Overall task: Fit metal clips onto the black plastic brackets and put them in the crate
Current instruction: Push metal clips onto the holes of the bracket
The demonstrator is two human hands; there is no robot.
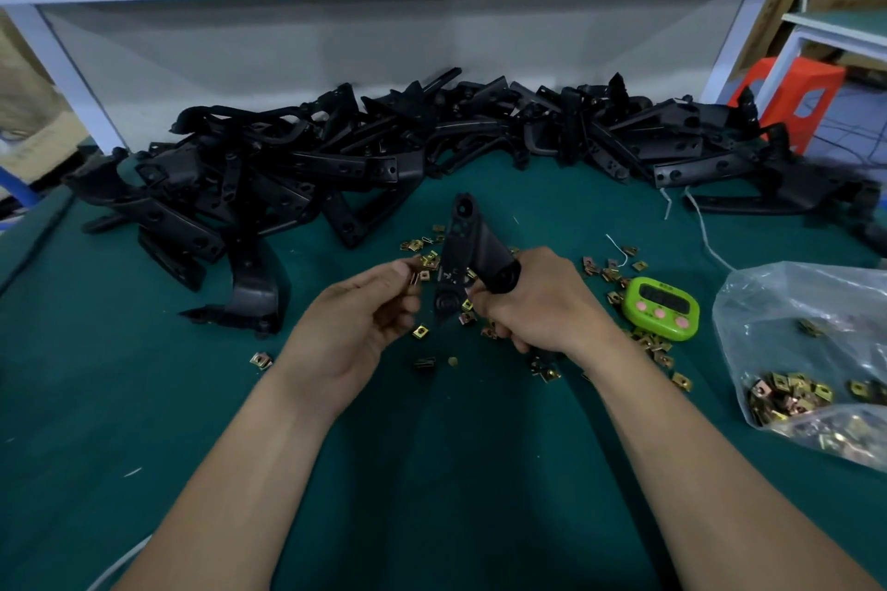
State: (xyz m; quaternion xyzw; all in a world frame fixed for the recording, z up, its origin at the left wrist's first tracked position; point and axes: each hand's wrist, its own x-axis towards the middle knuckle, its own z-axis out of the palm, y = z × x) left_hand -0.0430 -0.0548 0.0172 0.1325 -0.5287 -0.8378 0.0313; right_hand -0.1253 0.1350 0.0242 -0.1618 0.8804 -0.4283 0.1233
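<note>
The right hand grips a black bracket by its lower part, with the fingers curled round it. The bracket stands nearly upright above the table, its narrow end pointing away from the person. The left hand pinches one clip between the thumb and the fingertips. It holds the clip just beside the left edge of the bracket; whether the clip touches the bracket, I cannot tell.

Many loose clips lie on the green table under and around both hands, most of them to the right.

At the right side lies a clear plastic bag. It is open and slack. Inside it there is a heap of clips at the near end, and a few single ones lie further back in the bag.

Between the right hand and the bag lies a green timer with pink buttons, and loose clips lie around it.

A long pile of black brackets runs across the far part of the table, from the left edge to the right edge. Beyond the table, at the right, stands an orange stool.
</note>
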